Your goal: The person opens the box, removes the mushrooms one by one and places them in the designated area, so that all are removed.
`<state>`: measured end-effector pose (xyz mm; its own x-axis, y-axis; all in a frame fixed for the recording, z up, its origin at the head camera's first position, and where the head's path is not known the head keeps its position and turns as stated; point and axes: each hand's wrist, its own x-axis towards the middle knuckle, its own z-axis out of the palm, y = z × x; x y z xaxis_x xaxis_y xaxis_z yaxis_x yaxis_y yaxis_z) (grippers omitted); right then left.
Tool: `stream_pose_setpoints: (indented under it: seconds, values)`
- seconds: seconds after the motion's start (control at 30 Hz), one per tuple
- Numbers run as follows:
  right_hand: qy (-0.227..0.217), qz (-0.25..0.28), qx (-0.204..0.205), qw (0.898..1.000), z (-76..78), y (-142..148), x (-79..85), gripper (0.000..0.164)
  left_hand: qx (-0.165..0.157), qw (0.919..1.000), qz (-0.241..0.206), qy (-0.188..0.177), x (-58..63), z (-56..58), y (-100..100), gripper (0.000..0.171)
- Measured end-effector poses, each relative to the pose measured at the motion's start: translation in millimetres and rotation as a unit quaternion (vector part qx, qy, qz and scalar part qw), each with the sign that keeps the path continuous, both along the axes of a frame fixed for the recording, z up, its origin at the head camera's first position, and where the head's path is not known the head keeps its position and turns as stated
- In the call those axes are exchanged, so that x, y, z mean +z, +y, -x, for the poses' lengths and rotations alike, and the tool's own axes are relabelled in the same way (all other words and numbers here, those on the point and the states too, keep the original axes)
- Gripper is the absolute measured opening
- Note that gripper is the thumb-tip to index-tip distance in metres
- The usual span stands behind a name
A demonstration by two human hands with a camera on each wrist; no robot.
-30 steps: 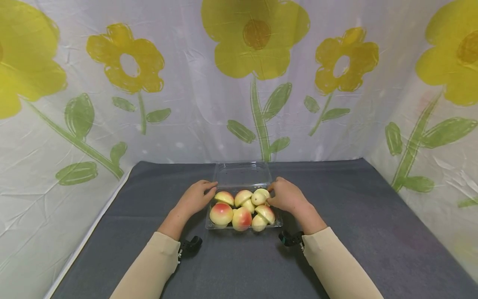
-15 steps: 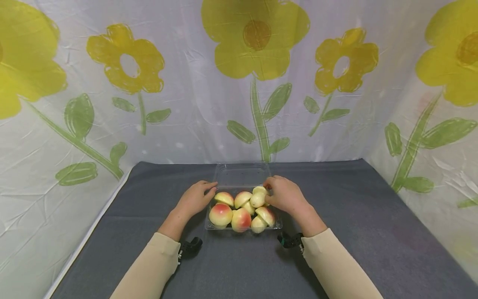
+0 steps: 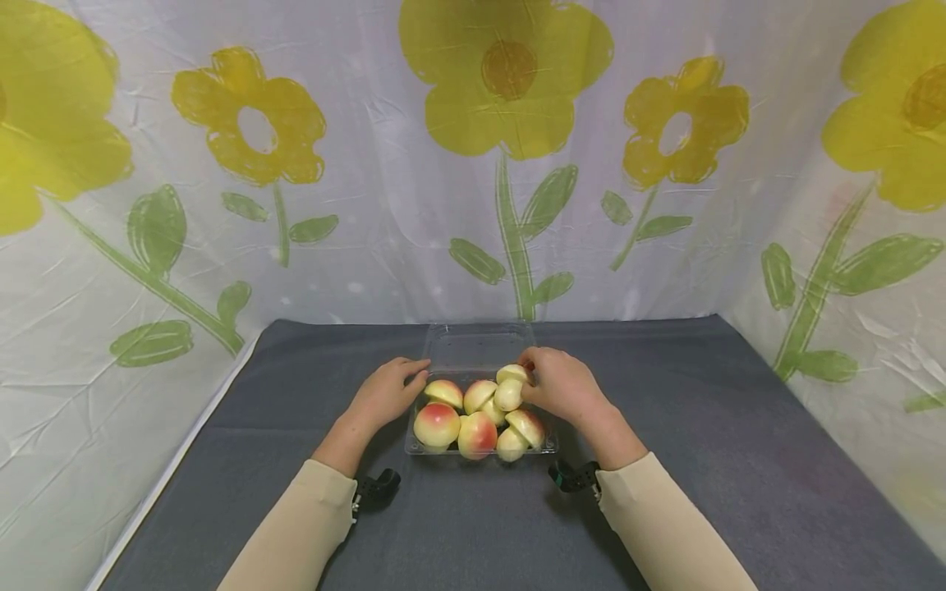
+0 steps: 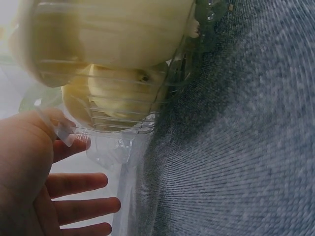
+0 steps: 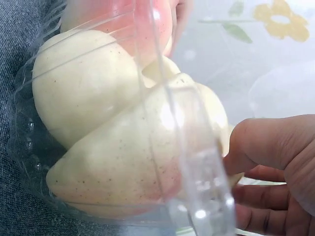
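Note:
In the head view an open clear plastic clamshell box [image 3: 482,451] holds several mushrooms with red-and-yellow caps and pale stems. My left hand [image 3: 386,392] is at the box's back left corner; in the left wrist view its thumb and index finger take the rim between them, the other fingers spread. My right hand [image 3: 565,383] reaches over the right side and holds a mushroom [image 3: 508,395] at the back right, stem forward. The right wrist view has the right thumb [image 5: 248,145] against that mushroom, partly hidden behind the box wall.
The raised clear lid [image 3: 480,345] stands behind the box. A dark grey cloth [image 3: 665,394] covers the table. A white curtain with yellow flowers [image 3: 355,246] hangs at the back and sides. Black straps [image 3: 378,486] are on both wrists.
My right hand has shifted slightly left with the mushroom, whose cap now sits a little higher at the back. The left hand stays at its corner.

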<state>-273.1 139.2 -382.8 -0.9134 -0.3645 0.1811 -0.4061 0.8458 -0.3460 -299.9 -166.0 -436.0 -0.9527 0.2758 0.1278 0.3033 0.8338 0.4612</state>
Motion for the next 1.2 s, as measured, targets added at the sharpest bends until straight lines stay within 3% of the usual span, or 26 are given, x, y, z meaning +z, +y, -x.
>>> stream_pose_setpoints:
  seconds: [0.27, 0.57, 1.2]
  values:
    - [0.007, -0.01, 0.011, 1.0, -0.8, -1, 2.4, 0.043, -0.004, 1.0, -0.001, 0.004, 0.8, -0.7, 0, 0.045]
    - [-0.014, 0.053, 0.027, 0.998, -0.3, 6, 8.0, 0.043, -0.007, 1.0, -0.002, 0.004, -0.5, 1.3, 0, 0.045]
    - [-0.046, 0.123, 0.034, 0.991, 3.5, 34, 25.4, 0.04, -0.007, 1.0, 0.003, -0.002, 1.8, -1.5, 1, 0.046]
